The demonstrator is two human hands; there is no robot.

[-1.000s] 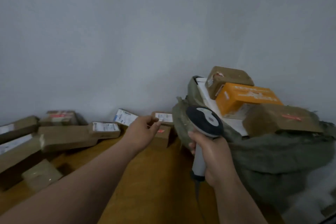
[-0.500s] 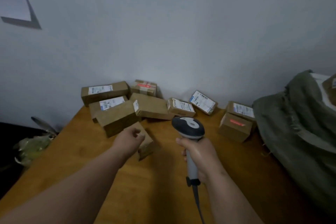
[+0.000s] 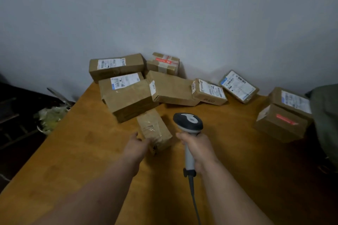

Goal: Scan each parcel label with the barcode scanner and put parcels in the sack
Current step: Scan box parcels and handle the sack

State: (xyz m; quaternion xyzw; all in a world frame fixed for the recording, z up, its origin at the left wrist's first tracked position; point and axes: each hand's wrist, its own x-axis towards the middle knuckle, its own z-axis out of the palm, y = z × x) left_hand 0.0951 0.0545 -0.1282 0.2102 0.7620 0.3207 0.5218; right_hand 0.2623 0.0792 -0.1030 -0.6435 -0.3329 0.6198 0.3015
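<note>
Several brown cardboard parcels with white labels lie along the wall on the wooden table (image 3: 76,151). A small tape-wrapped parcel (image 3: 155,128) with no label showing lies nearest me. My left hand (image 3: 136,145) reaches its near left end, fingers loosely spread and touching that corner, with no grip that I can see. Just right of that parcel, my right hand (image 3: 198,149) grips the handle of the grey barcode scanner (image 3: 188,122), head up, its cable trailing toward me. Only the edge of the green sack (image 3: 326,115) shows at the far right.
Two stacked parcels (image 3: 285,115) stand beside the sack, the lower one with a red mark. The table's left edge drops to a dark floor holding a crumpled greenish bag (image 3: 50,118). The pale wall (image 3: 164,14) closes the back.
The view has swung left from the full sack to the parcel pile. My left hand drew back from the far parcels and came down to the small near parcel. The scanner stays gripped.
</note>
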